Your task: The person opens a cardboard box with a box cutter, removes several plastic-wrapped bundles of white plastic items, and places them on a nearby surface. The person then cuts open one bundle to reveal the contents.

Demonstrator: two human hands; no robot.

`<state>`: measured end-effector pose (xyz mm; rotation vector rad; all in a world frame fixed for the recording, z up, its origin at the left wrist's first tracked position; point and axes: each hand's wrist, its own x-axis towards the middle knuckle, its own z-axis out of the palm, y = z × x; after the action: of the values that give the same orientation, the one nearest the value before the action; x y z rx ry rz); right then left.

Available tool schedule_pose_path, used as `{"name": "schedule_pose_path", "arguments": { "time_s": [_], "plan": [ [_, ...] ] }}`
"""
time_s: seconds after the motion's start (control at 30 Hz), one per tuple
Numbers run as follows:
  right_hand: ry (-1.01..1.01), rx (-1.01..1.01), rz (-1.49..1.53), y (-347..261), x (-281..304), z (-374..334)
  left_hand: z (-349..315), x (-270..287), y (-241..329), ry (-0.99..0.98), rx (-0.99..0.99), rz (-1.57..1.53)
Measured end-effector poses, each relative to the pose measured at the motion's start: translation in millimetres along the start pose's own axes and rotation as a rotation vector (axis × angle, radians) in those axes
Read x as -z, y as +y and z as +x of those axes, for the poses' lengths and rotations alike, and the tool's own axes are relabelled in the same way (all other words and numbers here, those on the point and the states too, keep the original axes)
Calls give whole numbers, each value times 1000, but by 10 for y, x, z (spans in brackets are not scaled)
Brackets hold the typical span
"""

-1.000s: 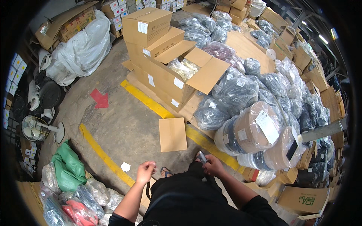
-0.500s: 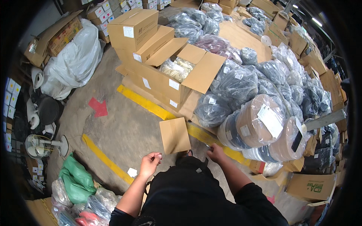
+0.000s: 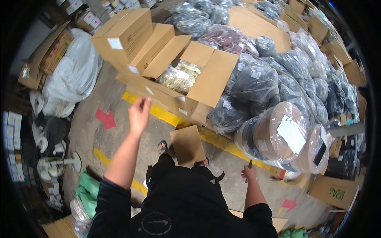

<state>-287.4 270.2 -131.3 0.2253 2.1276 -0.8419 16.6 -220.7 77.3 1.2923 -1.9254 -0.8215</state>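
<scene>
My left hand (image 3: 139, 113) is raised, fingers loosely apart and holding nothing, close to the front wall of a large open cardboard box (image 3: 174, 99). Clear bags of pale goods (image 3: 178, 77) fill that box. My right hand (image 3: 249, 173) hangs low at my side and grips a small dark pen-like tool (image 3: 249, 166). A flat piece of cardboard (image 3: 187, 145) lies on the floor by my feet, between both hands.
Closed cartons (image 3: 127, 37) are stacked behind the open box. Dark plastic-wrapped bundles (image 3: 254, 81) and big wrapped rolls (image 3: 285, 133) pile up at right. A white sack (image 3: 71, 83) sits at left, green bags (image 3: 88, 190) at lower left. Yellow floor lines (image 3: 222, 142) and a red arrow (image 3: 105, 118) mark the concrete.
My left hand rose from near my waist up toward the open box. My right hand dropped to my side. I have stepped closer to the boxes.
</scene>
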Motion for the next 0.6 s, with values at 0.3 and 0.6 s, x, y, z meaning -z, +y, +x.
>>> {"name": "schedule_pose_path", "arguments": {
  "time_s": [0.3, 0.6],
  "plan": [
    [110, 190, -161, -547, -1872, -628, 2628, -1133, -716, -598, -191, 488],
    [111, 268, 66, -2313, -3202, -963, 3207, -1014, -954, -894, -264, 715]
  ]
}}
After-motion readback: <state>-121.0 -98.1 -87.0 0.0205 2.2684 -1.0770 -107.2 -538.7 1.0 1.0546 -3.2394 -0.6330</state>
